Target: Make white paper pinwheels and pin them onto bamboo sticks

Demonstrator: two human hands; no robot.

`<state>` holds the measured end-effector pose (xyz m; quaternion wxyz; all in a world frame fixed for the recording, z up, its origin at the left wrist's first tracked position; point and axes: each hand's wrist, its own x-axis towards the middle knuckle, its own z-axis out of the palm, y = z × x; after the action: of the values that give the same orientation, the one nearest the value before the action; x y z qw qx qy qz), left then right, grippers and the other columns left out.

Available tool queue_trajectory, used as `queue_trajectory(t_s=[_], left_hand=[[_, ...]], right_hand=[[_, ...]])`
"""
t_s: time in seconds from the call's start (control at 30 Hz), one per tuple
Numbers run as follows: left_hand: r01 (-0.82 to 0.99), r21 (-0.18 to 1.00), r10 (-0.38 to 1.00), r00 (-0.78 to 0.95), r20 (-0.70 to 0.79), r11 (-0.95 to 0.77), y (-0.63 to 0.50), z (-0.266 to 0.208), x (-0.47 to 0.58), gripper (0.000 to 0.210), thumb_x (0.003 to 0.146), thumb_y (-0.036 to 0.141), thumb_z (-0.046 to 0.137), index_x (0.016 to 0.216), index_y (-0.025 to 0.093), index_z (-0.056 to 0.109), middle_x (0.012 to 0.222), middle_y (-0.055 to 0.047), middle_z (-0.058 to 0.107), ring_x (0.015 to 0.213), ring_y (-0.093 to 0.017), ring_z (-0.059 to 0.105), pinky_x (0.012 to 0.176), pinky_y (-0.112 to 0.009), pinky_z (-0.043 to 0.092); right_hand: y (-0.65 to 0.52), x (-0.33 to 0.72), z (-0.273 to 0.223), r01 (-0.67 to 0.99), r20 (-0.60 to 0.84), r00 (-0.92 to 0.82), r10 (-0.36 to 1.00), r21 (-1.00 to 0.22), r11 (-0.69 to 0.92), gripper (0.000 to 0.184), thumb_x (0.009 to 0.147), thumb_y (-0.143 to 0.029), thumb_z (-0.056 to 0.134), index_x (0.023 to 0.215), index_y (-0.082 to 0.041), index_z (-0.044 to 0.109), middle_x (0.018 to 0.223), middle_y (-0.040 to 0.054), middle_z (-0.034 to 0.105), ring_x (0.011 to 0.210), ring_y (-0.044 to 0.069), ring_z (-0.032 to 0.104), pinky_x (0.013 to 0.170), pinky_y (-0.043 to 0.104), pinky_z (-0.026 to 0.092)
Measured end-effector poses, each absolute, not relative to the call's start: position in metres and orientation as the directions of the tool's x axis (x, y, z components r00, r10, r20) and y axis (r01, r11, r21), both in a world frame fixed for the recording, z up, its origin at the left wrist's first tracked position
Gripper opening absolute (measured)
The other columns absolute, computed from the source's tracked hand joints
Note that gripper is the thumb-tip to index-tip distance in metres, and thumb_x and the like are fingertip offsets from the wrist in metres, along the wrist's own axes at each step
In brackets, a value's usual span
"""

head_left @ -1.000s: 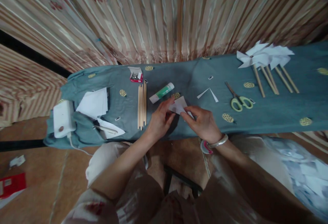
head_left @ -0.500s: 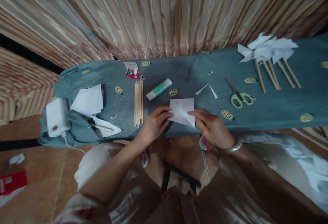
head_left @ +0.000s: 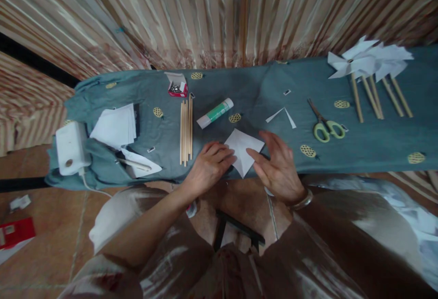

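A square sheet of white paper (head_left: pixel 243 151) with fold creases lies near the front edge of the cloth, one corner pointing toward me. My left hand (head_left: pixel 210 164) grips its left corner, fingers together. On the other side, my right hand (head_left: pixel 278 167) has thumb and fingers spread apart, with the thumb tip at the paper's right part. Just beyond the sheet lies a glue stick (head_left: pixel 215 113) with a green label. Two thin paper strips (head_left: pixel 282 115) form a V to the right, near scissors (head_left: pixel 325 125) with light green handles.
Wooden sticks (head_left: pixel 186 130) lie left of the glue stick, below a small red box (head_left: pixel 177 88) of metal pieces. Farther left are stacked paper sheets (head_left: pixel 114 125), a pen (head_left: pixel 137 165) and a white power block (head_left: pixel 70 148). Paper pinwheels (head_left: pixel 366 62) on sticks lie at the far right.
The paper has turned so a corner now points toward me. My right hand has loosened its pinch and spread its fingers; my left hand stays at the left side.
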<state>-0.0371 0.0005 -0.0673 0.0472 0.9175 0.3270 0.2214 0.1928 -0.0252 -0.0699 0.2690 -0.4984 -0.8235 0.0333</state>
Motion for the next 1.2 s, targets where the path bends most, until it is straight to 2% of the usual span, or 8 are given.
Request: queue_trajectory(t_s=[0.07, 0.17, 0.23, 0.33, 0.6, 0.7, 0.83, 1.2], left_hand=[[0.566, 0.262, 0.623, 0.69, 0.367, -0.782, -0.001, -0.067, -0.038, 0.019, 0.095, 0.018, 0.055, 0.11, 0.015, 0.067, 0.112, -0.008, 0.073, 0.106, -0.022, 0.062, 0.089, -0.038, 0.054], [0.548, 0.345, 0.646, 0.674, 0.357, -0.762, -0.005, -0.067, -0.039, 0.02, 0.097, 0.018, 0.053, 0.11, 0.014, 0.067, 0.11, -0.009, 0.073, 0.103, -0.02, 0.063, 0.086, -0.035, 0.056], [0.549, 0.417, 0.684, 0.643, 0.344, -0.725, -0.006, -0.067, -0.039, 0.019, 0.097, 0.019, 0.052, 0.108, 0.014, 0.067, 0.106, -0.009, 0.074, 0.098, -0.019, 0.063, 0.084, -0.033, 0.056], [0.555, 0.518, 0.748, 0.587, 0.31, -0.651, -0.006, -0.065, -0.038, 0.019, 0.098, 0.021, 0.052, 0.104, 0.013, 0.068, 0.099, -0.008, 0.074, 0.092, -0.018, 0.063, 0.08, -0.032, 0.056], [0.607, 0.615, 0.843, 0.502, 0.194, -0.503, 0.003, -0.065, -0.032, 0.02, 0.097, 0.024, 0.052, 0.101, 0.014, 0.069, 0.09, -0.008, 0.071, 0.088, -0.019, 0.065, 0.079, -0.032, 0.055], [0.647, 0.628, 0.881, 0.452, 0.139, -0.432, 0.005, -0.066, -0.03, 0.019, 0.095, 0.023, 0.056, 0.107, 0.014, 0.067, 0.094, -0.007, 0.071, 0.087, -0.02, 0.067, 0.08, -0.033, 0.055], [0.66, 0.671, 0.924, 0.368, 0.103, -0.337, 0.006, -0.068, -0.028, 0.035, 0.092, 0.023, 0.061, 0.126, 0.016, 0.056, 0.09, -0.004, 0.071, 0.082, -0.018, 0.067, 0.075, -0.03, 0.054], [0.696, 0.643, 0.928, 0.368, 0.063, -0.32, 0.01, -0.069, -0.027, 0.036, 0.09, 0.021, 0.062, 0.125, 0.016, 0.053, 0.083, -0.002, 0.069, 0.075, -0.016, 0.066, 0.069, -0.027, 0.051]], right_hand=[[-0.023, 0.195, -0.069, 0.807, 0.415, -0.374, 0.829, -0.295, 0.512, 0.027, 0.092, -0.02, 0.054, 0.111, -0.03, 0.069, 0.146, 0.0073, 0.051, 0.141, 0.035, 0.038, 0.103, 0.053, 0.039], [-0.021, 0.199, -0.07, 0.771, 0.414, -0.412, 0.812, -0.315, 0.553, 0.021, 0.093, -0.021, 0.054, 0.101, -0.024, 0.073, 0.14, 0.01, 0.057, 0.132, 0.034, 0.047, 0.099, 0.051, 0.042], [-0.02, 0.201, -0.071, 0.733, 0.384, -0.412, 0.826, -0.398, 0.551, 0.02, 0.094, -0.022, 0.054, 0.097, -0.022, 0.074, 0.125, 0.0101, 0.067, 0.116, 0.029, 0.057, 0.094, 0.046, 0.046], [-0.019, 0.202, -0.07, 0.674, 0.326, -0.386, 0.863, -0.539, 0.505, 0.021, 0.095, -0.023, 0.054, 0.097, -0.021, 0.075, 0.107, 0.0084, 0.073, 0.098, 0.024, 0.063, 0.089, 0.04, 0.049], [-0.014, 0.194, -0.069, 0.577, 0.275, -0.25, 0.928, -0.728, 0.371, 0.013, 0.092, -0.026, 0.059, 0.089, -0.022, 0.071, 0.089, 0.0038, 0.075, 0.084, 0.021, 0.067, 0.083, 0.038, 0.051], [-0.013, 0.193, -0.072, 0.624, 0.274, -0.176, 0.946, -0.712, 0.322, 0.013, 0.09, -0.028, 0.062, 0.081, -0.022, 0.069, 0.098, 0.0058, 0.075, 0.09, 0.023, 0.067, 0.088, 0.041, 0.05], [-0.012, 0.194, -0.074, 0.69, 0.259, -0.157, 0.953, -0.661, 0.294, 0.017, 0.089, -0.029, 0.063, 0.074, -0.022, 0.065, 0.109, 0.0073, 0.073, 0.099, 0.025, 0.064, 0.092, 0.044, 0.048], [-0.009, 0.191, -0.076, 0.74, 0.261, -0.125, 0.957, -0.618, 0.265, 0.021, 0.086, -0.03, 0.066, 0.067, -0.023, 0.062, 0.109, 0.0084, 0.071, 0.101, 0.028, 0.06, 0.092, 0.048, 0.048]])
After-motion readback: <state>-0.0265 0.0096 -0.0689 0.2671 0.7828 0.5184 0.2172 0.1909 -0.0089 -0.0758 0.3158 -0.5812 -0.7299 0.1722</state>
